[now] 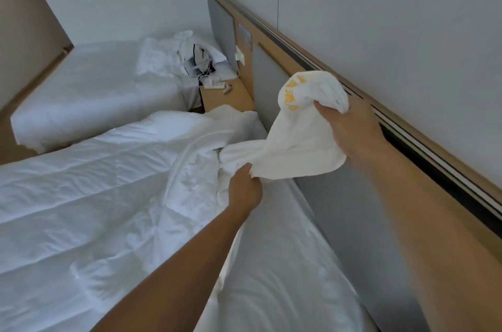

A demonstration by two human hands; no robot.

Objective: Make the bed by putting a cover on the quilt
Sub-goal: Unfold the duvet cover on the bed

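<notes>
Head view: bunched cream cover (301, 139), yellow print.

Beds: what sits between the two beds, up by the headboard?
A small wooden nightstand with a few small white items on top, in the head view.

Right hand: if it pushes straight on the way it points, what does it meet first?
The right hand grips the bunched white cloth, so that comes first. Beyond it, probably the grey headboard panel beside the nightstand. Depth is hard to judge from this one view.
</notes>
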